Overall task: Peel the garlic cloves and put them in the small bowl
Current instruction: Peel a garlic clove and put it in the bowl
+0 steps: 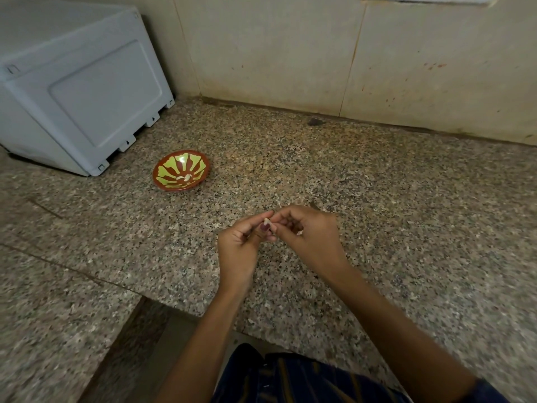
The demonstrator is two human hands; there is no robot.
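Observation:
Over the granite counter, my left hand (239,245) and my right hand (308,237) meet at the fingertips. Both pinch one small pale garlic clove (266,221) between them; most of the clove is hidden by my fingers. A bit of pale skin shows under my right hand's curled fingers. The small bowl (162,181), red-brown with a yellow-green flower pattern, stands on the counter to the far left of my hands. A couple of peeled pale cloves (185,178) lie in its bottom.
A white appliance (78,94) stands at the back left, close behind the bowl. A tiled wall (348,53) closes the counter at the back. The speckled granite counter (406,213) steps down at the near left edge. Small scraps lie near my right hand.

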